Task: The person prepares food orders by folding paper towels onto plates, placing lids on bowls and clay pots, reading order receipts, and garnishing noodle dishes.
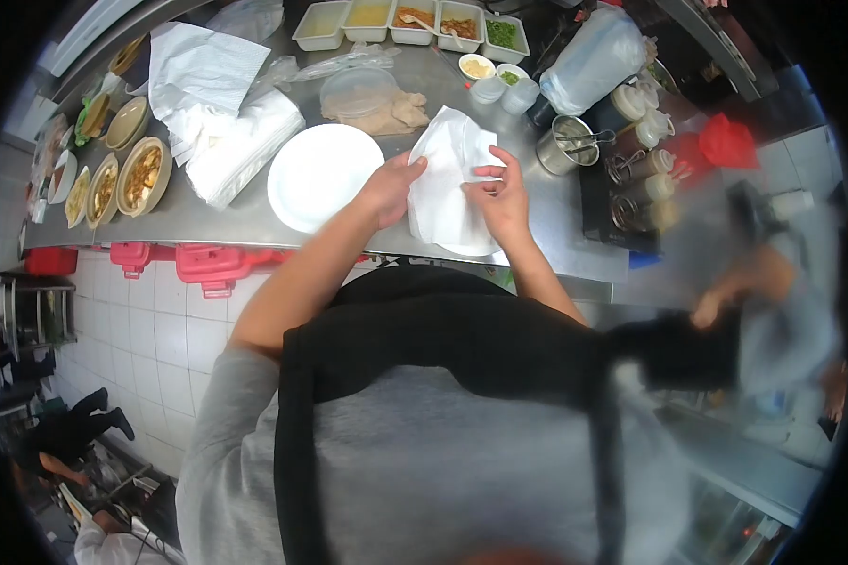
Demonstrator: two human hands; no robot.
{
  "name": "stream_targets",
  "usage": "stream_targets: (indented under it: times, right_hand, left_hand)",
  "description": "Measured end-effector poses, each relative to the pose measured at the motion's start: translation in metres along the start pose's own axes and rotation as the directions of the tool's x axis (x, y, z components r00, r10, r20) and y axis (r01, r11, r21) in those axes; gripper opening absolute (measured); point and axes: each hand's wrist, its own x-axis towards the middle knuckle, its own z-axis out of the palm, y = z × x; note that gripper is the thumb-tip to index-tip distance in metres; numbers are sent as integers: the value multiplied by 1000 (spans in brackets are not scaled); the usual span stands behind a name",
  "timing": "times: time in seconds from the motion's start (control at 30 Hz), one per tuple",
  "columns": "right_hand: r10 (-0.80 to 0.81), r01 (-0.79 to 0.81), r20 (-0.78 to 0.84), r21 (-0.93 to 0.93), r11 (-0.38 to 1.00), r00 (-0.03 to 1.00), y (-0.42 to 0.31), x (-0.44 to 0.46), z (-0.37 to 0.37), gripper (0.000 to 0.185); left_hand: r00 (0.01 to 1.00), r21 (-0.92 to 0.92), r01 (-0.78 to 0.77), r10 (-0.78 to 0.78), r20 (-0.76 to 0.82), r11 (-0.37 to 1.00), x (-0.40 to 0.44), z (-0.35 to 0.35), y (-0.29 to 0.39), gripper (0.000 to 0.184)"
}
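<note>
Left hand point(390, 192) holds white paper point(441, 188), right hand point(506, 200) touching

We see a plain white plate point(325, 177) and white paper point(440, 160).
Left of the plate, we spot brown food point(142, 179) in tan bowls point(166, 184). Up and right of it, we find bright green bits point(501, 36). Far to its right is a red thing point(727, 141). Below it are pink boxes point(209, 267) and white floor tiles point(165, 330) in squares.
</note>
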Motion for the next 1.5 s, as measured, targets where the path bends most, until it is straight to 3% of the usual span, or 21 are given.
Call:
stream_targets:
  times: [0.1,0.2,0.3,0.4,0.43,0.53,0.6,0.63,0.7,0.73,0.77,0.8,0.83,0.93,0.97,1.07,1.17,1.23,1.3,1.4,1.5]
  right_hand:
    - [27,-31,32,120,992,999,17,9,-16,61]
    - [7,-8,-11,-42,999,1000,10,10,-14,58]
    - [-15,7,-30,-235,972,999,-15,3,1,52]
    - [-103,124,78,-353,927,992,10,9,6,47]
    - [-79,155,183,-449,880,980,17,12,4,41]
    - [-298,356,199,-618,701,934,35,12,7,35]
    - [-92,182,245,-374,910,965,60,36,-2,36]
    - [6,67,288,-242,968,958,55,42,-5,36]
    - [226,-241,152,83,967,962,19,30,-21,38]
    - [349,-366,111,256,895,931,3,25,-27,38]
    - [223,-259,133,429,865,966,25,31,-31,45]
    - [191,-199,55,231,952,980,18,29,-35,49]
    - [142,-142,-13,17,990,990,6,27,-39,53]
    - [-120,68,-74,-494,867,990,21,37,-46,62]
    - [-216,138,-52,-623,770,975,33,46,-47,64]
    - [-134,61,-36,-754,654,990,40,71,-35,60]
    - [-97,88,20,-629,772,995,40,90,-36,44]
    - [36,-24,85,-141,990,996,33,91,-39,33]
    - [119,-161,152,305,939,981,12,81,-41,19]
    - [147,-207,148,620,757,978,-8,70,-42,22]
    - [217,-207,70,668,715,974,-10,67,-32,31]
  left_hand:
    - [1000,113,-18,19,-11,993,7,-16,-5,33]
    - [987,275,22,23,-159,961,6,-12,-6,32]
    - [996,254,17,5,-88,967,-1,-9,-5,37]
    - [998,230,-61,57,23,971,-8,1,0,48]
    - [1000,224,-19,20,-6,974,-11,5,4,51]
    - [998,150,62,-61,-9,987,-13,13,10,57]
    - [993,31,64,-66,97,997,-7,11,5,58]
    - [988,101,13,-28,150,995,-2,8,-2,59]
    - [964,231,-100,37,262,968,13,1,-21,59]
    - [961,351,-136,37,274,927,18,-1,-26,57]
    - [958,462,-169,34,286,871,22,-2,-31,54]
    - [954,564,-202,29,300,801,25,-2,-37,52]
    - [937,734,-325,102,333,596,28,-1,-42,52]
    - [806,836,-521,226,548,-168,21,5,-51,55]
    - [827,843,-505,178,534,-183,16,9,-50,57]
    - [804,794,-525,128,581,-307,11,5,-63,58]
    - [751,810,-584,346,562,-50,18,0,-61,62]
    - [748,796,-572,526,405,201,29,-4,-47,67]
    - [779,706,-505,614,126,496,43,-11,-28,71]
    - [919,372,-368,394,5,852,45,-3,-3,80]
    - [960,254,-281,273,65,926,43,9,-1,69]
